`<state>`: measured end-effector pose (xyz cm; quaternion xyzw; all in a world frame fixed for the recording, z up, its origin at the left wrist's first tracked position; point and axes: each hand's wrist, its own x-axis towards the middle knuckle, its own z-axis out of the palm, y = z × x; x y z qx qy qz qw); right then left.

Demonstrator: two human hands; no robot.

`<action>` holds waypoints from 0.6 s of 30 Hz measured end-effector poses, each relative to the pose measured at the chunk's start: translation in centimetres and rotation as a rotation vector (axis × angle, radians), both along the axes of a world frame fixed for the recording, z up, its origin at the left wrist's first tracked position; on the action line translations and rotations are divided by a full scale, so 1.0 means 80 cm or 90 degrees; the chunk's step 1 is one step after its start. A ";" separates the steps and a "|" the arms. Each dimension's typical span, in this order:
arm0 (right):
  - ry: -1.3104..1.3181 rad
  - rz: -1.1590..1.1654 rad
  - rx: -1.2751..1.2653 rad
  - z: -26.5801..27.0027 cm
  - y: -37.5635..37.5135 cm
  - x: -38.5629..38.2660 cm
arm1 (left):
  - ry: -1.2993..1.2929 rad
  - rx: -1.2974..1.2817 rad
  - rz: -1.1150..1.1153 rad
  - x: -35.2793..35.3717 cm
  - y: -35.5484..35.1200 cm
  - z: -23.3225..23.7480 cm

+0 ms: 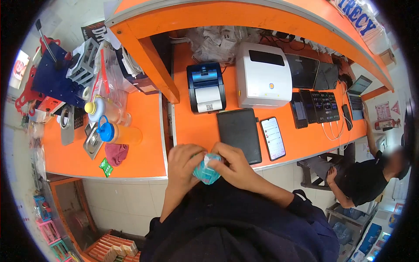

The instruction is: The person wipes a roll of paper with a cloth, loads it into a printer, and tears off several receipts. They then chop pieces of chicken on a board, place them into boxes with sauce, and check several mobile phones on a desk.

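A small round package in teal wrapping [207,171] is between my two hands, just over the front edge of the orange table [192,131]. My left hand [185,163] has its fingers curled round the left side of it. From the right, my right hand [235,166] grips it, the thumb pressed on its top near a pale patch. Beyond my hands lie a black folder [240,134] and a lit phone [273,137]. A blue and black receipt printer [206,87] with paper out stands behind.
A white label printer [264,76], several phones [323,107] and a laptop [355,98] stand to the right. Orange-filled bottle [126,134], red cloth [117,153] and green packet [105,167] are at left. A seated person [362,181] is at the right. An orange shelf [240,15] spans overhead.
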<state>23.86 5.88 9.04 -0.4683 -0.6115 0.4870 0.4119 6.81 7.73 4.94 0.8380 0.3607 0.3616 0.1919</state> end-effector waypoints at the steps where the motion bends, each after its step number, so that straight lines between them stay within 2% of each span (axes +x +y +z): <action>1: 0.000 -0.032 0.123 -0.002 0.005 -0.002 | -0.011 0.045 0.023 0.002 0.004 0.004; 2: 0.000 -0.063 0.247 -0.003 0.009 -0.004 | -0.022 0.091 0.047 0.003 0.007 0.006; 3: 0.000 -0.061 0.250 -0.003 0.010 -0.007 | -0.158 0.026 0.005 0.008 0.009 0.002; 4: -0.031 -0.079 0.341 -0.003 0.009 -0.010 | -0.157 0.029 0.009 0.013 0.007 0.002; 5: -0.062 -0.099 0.433 -0.002 0.010 -0.011 | -0.615 -0.219 -0.125 0.022 0.005 0.004; 6: -0.062 -0.098 0.441 -0.001 0.014 -0.009 | -1.064 -0.475 -0.273 0.030 0.007 0.008; 7: -0.141 -0.028 0.539 -0.002 0.016 -0.005 | -1.190 -0.606 -0.236 0.033 0.000 0.032; 8: -0.220 0.042 0.630 -0.005 0.017 -0.003 | -1.190 -0.605 -0.239 0.030 -0.003 0.034; 10: -0.239 0.073 0.684 -0.014 0.020 -0.005 | -0.860 -0.993 0.065 0.022 -0.004 0.042; 12: -0.223 0.117 0.654 -0.021 0.018 -0.008 | -0.898 -1.015 0.042 0.028 -0.003 0.038; 13: -0.224 0.115 0.655 -0.023 0.016 -0.011 | -0.855 -0.921 0.057 0.025 -0.003 0.019; 15: -0.051 -0.005 0.286 -0.026 0.011 -0.021 | -0.804 -0.731 0.135 0.027 -0.002 0.016; 16: -0.052 -0.006 0.284 -0.032 0.010 -0.025 | -0.804 -0.734 0.135 0.030 0.001 0.008; 18: 0.032 -0.066 0.080 -0.046 0.010 -0.032 | -0.782 -0.357 0.174 0.034 0.007 -0.017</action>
